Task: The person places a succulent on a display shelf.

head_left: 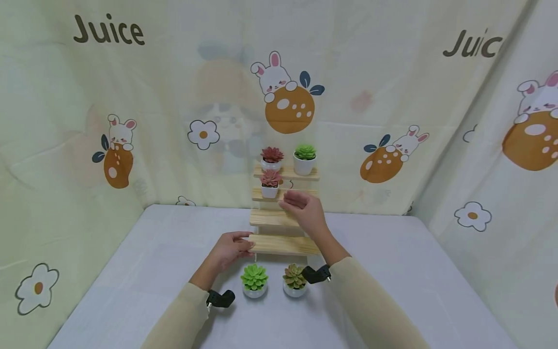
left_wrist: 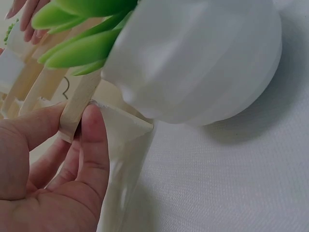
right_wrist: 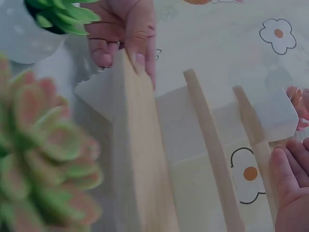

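Observation:
A stepped wooden shelf (head_left: 283, 245) stands at the back of the table. My left hand (head_left: 237, 246) pinches the left end of its bottom step (left_wrist: 77, 106), thumb in front and fingers behind (right_wrist: 125, 53). My right hand (head_left: 294, 203) hovers open at the second step, fingers relaxed, beside a red succulent in a white pot (head_left: 270, 183). It holds nothing. On the top step are a red succulent (head_left: 272, 157) and a green succulent (head_left: 304, 159). A green potted succulent (head_left: 254, 281) and a reddish-green one (head_left: 294, 280) sit on the table before the shelf.
The grey table (head_left: 392, 271) spreads out on both sides of the shelf. A printed cartoon curtain (head_left: 131, 121) closes off the back and both sides. The two lower steps carry no pots.

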{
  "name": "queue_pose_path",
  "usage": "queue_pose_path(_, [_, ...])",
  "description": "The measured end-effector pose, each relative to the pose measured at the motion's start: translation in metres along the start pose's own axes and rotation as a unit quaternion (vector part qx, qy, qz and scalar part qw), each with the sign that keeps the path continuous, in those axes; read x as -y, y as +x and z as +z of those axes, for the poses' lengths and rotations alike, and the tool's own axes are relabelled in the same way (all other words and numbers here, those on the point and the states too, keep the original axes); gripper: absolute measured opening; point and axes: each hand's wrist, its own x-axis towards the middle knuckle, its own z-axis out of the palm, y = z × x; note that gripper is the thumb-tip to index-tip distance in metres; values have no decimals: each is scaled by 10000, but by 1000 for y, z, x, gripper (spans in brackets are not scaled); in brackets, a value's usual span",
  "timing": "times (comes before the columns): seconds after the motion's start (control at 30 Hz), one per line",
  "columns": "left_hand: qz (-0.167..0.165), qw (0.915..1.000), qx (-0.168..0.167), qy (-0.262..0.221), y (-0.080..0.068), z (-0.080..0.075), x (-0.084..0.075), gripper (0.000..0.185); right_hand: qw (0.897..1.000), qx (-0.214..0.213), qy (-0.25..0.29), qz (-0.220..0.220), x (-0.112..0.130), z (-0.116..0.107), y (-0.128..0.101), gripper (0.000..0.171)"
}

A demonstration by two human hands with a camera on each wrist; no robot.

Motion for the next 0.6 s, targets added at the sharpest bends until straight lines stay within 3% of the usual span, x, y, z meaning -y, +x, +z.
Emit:
queue_pose_path(0.13, [-3,10000,-14,43,-1,-1,0,43,9997,74,217,-23,-6,-4,-14,47])
queue_pose_path(0.6, [-111,9999,-17,120,-3,1,-3,44,10000,-14,9,14,-22,-23,-67,42])
